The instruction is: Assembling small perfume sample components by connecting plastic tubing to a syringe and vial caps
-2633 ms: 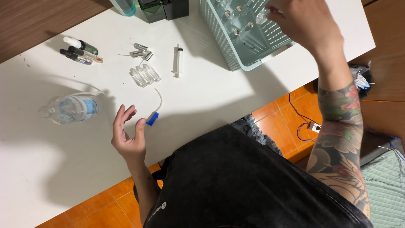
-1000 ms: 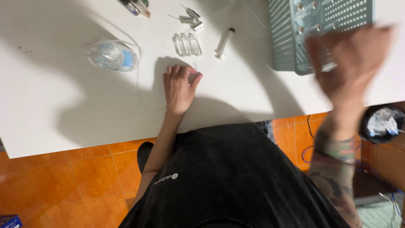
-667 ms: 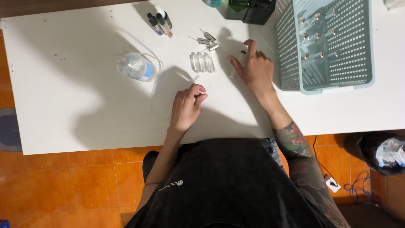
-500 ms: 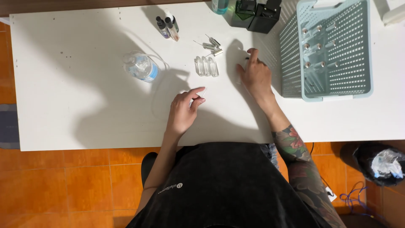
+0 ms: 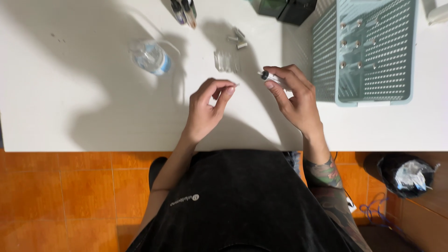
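My right hand (image 5: 295,95) holds a clear syringe (image 5: 274,79) with a dark tip, lifted just above the white table (image 5: 70,116). My left hand (image 5: 208,108) pinches a thin clear tube end (image 5: 234,85) between thumb and fingers, a short way left of the syringe tip. The thin tube curves back to a small clear plastic bottle (image 5: 150,57) lying on its side at the left. Small clear vials (image 5: 226,61) sit just beyond the two hands.
A pale green perforated basket (image 5: 396,70) with several small vials stands at the right. Small metal caps (image 5: 237,39), marker pens (image 5: 184,10) and a dark box (image 5: 289,7) lie at the far edge. A black bin with a bag (image 5: 407,175) is on the orange floor.
My right hand left the basket, came to the table's middle and picked up the syringe. My left hand rose from flat on the table and now pinches the tube end.
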